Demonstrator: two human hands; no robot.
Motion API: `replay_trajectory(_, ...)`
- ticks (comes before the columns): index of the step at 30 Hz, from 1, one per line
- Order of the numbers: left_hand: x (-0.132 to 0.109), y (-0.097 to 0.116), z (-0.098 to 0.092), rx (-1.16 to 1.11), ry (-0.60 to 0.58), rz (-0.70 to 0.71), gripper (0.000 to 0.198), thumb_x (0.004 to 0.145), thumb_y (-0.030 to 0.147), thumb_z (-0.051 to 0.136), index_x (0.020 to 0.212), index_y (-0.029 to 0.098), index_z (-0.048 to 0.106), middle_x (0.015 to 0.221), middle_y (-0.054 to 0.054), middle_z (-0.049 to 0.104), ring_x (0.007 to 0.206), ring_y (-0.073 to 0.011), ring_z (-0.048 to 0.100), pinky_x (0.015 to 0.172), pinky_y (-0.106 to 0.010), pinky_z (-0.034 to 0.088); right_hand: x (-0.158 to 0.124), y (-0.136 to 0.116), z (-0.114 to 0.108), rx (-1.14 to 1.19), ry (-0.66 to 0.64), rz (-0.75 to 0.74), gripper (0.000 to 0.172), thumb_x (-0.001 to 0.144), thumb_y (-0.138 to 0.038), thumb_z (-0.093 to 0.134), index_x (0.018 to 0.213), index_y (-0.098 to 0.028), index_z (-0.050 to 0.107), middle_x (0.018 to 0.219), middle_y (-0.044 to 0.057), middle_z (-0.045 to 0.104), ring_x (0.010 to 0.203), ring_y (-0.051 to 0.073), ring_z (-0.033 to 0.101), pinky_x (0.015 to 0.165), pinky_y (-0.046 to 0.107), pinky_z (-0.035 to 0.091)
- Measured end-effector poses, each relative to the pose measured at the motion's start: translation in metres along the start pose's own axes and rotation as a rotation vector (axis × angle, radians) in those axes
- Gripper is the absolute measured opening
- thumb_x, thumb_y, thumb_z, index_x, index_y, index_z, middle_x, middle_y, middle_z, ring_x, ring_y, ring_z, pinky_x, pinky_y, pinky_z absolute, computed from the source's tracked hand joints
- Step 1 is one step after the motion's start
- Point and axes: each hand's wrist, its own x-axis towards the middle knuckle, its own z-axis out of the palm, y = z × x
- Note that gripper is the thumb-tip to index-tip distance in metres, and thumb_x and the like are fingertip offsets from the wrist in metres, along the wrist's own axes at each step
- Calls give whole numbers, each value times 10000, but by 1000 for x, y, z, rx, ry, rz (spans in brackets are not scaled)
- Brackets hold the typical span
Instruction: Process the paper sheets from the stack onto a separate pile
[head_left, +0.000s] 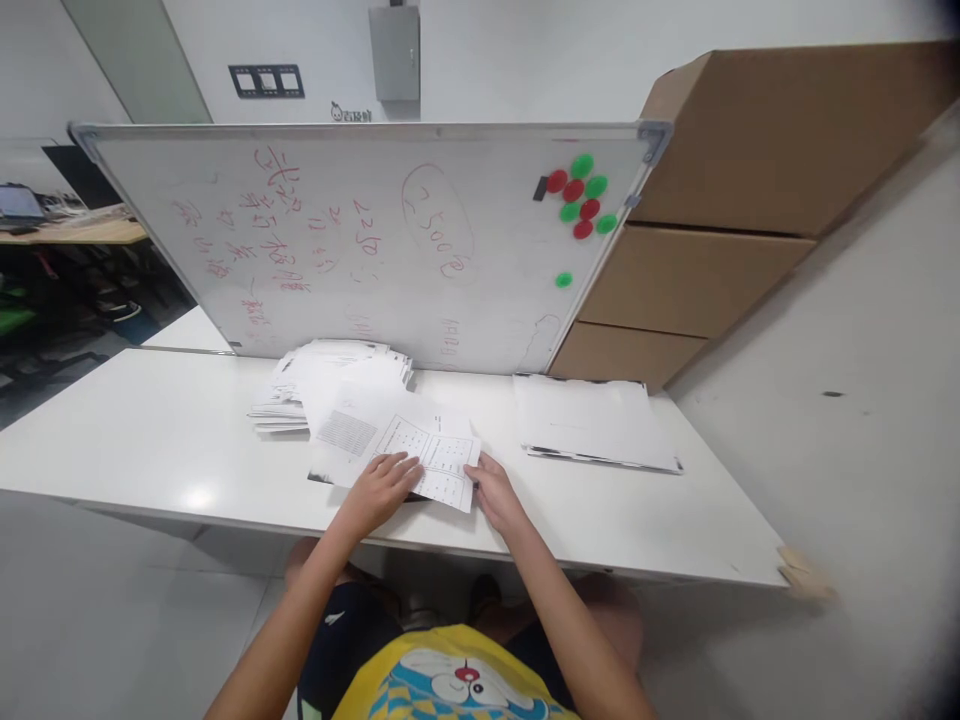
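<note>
A printed sheet [446, 452] with a grid on it lies at the front middle of the white table, over other papers. My left hand [386, 485] rests on its left part with the fingers spread. At the sheet's right edge my right hand [493, 490] pinches the paper between thumb and fingers. Another sheet [346, 432] with a block of dense text shows to the left, partly under the gridded one. Behind it is a thick, uneven pile of papers [281, 408].
A flatter stack of white sheets [592, 420] lies to the right on the table [165, 430]. A whiteboard [495, 270] with red writing and magnets stands at the back, beside piled cardboard boxes [690, 275].
</note>
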Motion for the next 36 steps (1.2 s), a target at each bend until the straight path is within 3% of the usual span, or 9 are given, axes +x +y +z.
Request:
replay_trajectory(3,-12,-18,-2,20,-47,-86,470,918,144,438,1372,252,494,1395,-90,534,1354,-257,424,1088,-465,375,4,-1,-3,-19,41,-4,395,616,-242,652,1008,-195,654,1032,75,741,1021,296,646,874,407,483)
replay_trajectory(6,-24,-43,-6,31,-118,-125,542,937,359,473,1461,262,375,1495,-77,413,1433,-281,279,1152,-481,256,10,-4,-7,-32,44,-19,401,612,-248,641,1009,-196,649,1036,70,740,1009,294,646,844,398,486)
replay_trajectory(9,-32,-74,-12,32,-171,-146,596,939,514,422,1484,294,321,1524,-51,365,1449,-268,238,1178,-474,159,18,-10,-9,-67,65,-31,401,602,-249,633,1000,-194,648,1016,71,740,989,298,647,819,397,486)
replay_trajectory(13,-29,-115,-13,45,-200,-200,581,965,519,318,1499,294,280,1548,-39,316,1462,-250,200,1184,-475,71,28,-20,-6,-117,80,-95,404,596,-256,635,997,-202,635,995,60,732,1002,287,641,861,397,477)
replay_trajectory(17,-17,-140,-6,83,-148,-353,592,974,477,248,1516,237,246,1579,-53,235,1477,-273,118,1174,-493,51,35,-30,-4,-181,81,-184,412,611,-261,631,1020,-215,619,1039,57,716,1050,272,628,923,387,462)
replay_trajectory(23,5,-168,3,49,-114,-610,586,979,454,194,1503,204,274,1579,-75,240,1466,-307,140,1149,-549,123,34,-50,-16,-309,135,-284,445,628,-290,608,1067,-224,586,1110,80,698,1095,275,609,956,401,449)
replay_trajectory(27,20,-188,1,19,-154,-744,583,982,440,172,1494,185,286,1581,-96,230,1459,-334,138,1125,-609,131,19,-65,-42,-340,220,-314,493,623,-329,628,1099,-214,573,1112,98,695,1090,279,612,941,395,457)
replay_trajectory(32,39,-210,-12,10,-183,-793,575,986,424,191,1482,156,309,1573,-128,239,1450,-377,127,1114,-641,108,-22,-66,-96,-374,271,-123,496,582,-382,723,1035,-213,614,991,89,726,960,295,667,821,384,508)
replay_trajectory(36,52,-194,-30,34,66,-724,592,995,442,236,1420,55,374,1536,-202,284,1448,-386,96,1120,-638,59,-64,-54,-142,-457,347,-49,455,594,-427,761,968,-204,630,898,85,737,903,290,682,796,375,515)
